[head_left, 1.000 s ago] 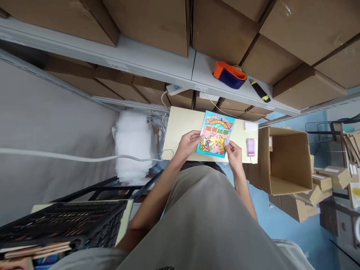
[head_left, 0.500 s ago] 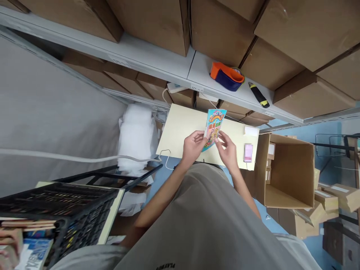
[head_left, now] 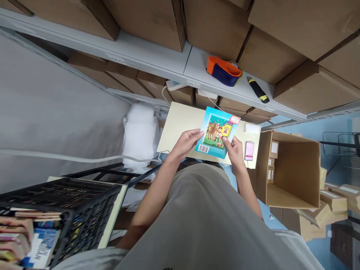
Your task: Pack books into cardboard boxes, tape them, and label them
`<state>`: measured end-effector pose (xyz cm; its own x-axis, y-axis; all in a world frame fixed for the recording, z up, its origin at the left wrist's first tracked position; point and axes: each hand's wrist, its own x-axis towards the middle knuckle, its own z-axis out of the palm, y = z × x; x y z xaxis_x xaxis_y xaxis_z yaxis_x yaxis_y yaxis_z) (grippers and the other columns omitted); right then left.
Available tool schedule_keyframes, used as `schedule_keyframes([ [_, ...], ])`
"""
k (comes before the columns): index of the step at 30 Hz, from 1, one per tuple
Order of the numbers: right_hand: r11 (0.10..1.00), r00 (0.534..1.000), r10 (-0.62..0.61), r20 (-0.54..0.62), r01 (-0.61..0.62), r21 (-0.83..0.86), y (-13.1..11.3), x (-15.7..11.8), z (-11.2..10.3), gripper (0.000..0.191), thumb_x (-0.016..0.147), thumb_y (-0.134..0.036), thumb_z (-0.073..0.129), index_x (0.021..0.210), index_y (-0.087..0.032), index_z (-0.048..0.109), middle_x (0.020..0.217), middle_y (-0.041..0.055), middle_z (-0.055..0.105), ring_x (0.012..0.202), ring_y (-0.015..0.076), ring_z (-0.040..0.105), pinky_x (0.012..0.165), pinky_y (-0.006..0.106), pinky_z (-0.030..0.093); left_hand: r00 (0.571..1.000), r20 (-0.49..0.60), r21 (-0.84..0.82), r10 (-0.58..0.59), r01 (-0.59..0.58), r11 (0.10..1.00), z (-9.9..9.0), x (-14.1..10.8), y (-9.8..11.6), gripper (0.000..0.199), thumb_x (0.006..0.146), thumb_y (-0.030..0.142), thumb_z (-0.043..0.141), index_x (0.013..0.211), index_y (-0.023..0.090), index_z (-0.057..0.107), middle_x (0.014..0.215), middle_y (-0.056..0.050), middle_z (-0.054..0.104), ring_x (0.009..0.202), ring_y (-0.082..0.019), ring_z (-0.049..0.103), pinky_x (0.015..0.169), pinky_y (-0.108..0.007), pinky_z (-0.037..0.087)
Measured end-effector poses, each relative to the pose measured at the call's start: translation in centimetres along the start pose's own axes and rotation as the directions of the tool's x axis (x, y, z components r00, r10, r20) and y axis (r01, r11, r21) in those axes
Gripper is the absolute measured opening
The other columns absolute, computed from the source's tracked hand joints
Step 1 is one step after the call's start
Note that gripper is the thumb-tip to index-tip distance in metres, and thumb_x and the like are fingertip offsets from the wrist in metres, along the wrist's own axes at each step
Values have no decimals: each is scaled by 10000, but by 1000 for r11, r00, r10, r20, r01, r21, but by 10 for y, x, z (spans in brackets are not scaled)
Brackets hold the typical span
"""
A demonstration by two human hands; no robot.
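Note:
Between my hands is a thin blue picture book, its back cover facing up with cartoon figures, a barcode at lower left and a pinkish-red label at the upper right corner. My left hand pinches the left edge of the book. On its right side, my right hand grips the lower edge, the thumb lying on the cover. The book is held over a cream-coloured board table. To the right of the book a phone lies on the table, below a small white object.
A shelf above holds cardboard boxes, an orange and navy tape dispenser and a black-yellow box cutter. An open carton stands at right. At left are a black crate, books and white packing material.
The book has turned from its tilted, narrow view of the front cover to show its back cover broadly. My hands have moved farther apart around it.

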<state>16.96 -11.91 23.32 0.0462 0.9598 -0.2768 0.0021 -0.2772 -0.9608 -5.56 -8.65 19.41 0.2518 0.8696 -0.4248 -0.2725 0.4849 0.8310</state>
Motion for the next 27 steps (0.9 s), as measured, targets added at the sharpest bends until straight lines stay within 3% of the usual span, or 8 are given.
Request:
schedule_keyframes([
  [4,1000,1000,17,20,-17,-7,13,6,-2,672,904,-792,822,1234,-206,817,1150,123,889,1101,339,835,946,473,710,999,-46,-65,-15,12,998,9,-11,-2,653,657,696,1053,1002,165,892,1007,-122,897,916,-324,857,838,-425,703],
  [9,979,965,-132,-226,91,-180,30,11,3,767,934,-776,786,1445,-205,742,1555,208,742,1384,347,754,1186,556,625,960,-261,-35,106,-119,992,21,-16,-9,688,670,770,1009,1006,180,901,968,-89,890,1014,-349,852,952,-497,711],
  [12,981,985,-123,-119,102,-166,34,3,22,794,957,-794,758,1499,-214,723,1584,210,725,1419,348,745,1178,546,641,918,-338,67,208,-197,978,32,-21,-10,625,742,731,974,1016,172,912,1010,-90,890,1070,-367,847,1006,-523,708],
  [15,990,996,-86,-3,85,-110,35,-5,45,831,909,-823,798,1474,-217,744,1506,176,781,1372,332,770,1122,485,679,900,-285,231,329,-269,935,44,-30,-14,472,861,619,912,1090,207,922,1221,-93,887,1196,-364,830,1111,-537,683],
  [18,996,996,-50,-75,44,-77,36,-5,55,765,910,-835,774,1327,-193,795,1330,158,852,1230,313,810,1068,456,689,880,-130,403,457,-375,835,50,-35,-21,282,918,501,870,1065,266,918,1380,-89,851,1348,-344,774,1251,-555,598],
  [21,1000,989,-20,-147,18,-15,36,-1,49,713,961,-844,689,1199,-183,807,1224,148,873,1135,309,823,1040,473,687,886,-105,403,452,-378,833,39,-32,-28,318,973,480,804,1182,256,887,1424,-125,826,1331,-314,770,1154,-510,651],
  [25,1000,999,16,-31,-15,8,30,-4,35,725,942,-876,692,1213,-214,812,1244,129,876,1160,342,826,961,486,711,850,-349,379,395,-257,889,8,-21,-28,583,905,612,866,1334,222,806,1492,-162,772,1244,-291,761,996,-416,680],
  [27,999,999,46,16,-46,3,27,-8,31,727,922,-888,715,1204,-227,820,1225,117,884,1184,358,825,944,489,719,901,-336,263,275,-191,946,-3,-18,-23,668,820,704,918,1243,197,823,1351,-157,829,1187,-308,779,983,-420,678],
])
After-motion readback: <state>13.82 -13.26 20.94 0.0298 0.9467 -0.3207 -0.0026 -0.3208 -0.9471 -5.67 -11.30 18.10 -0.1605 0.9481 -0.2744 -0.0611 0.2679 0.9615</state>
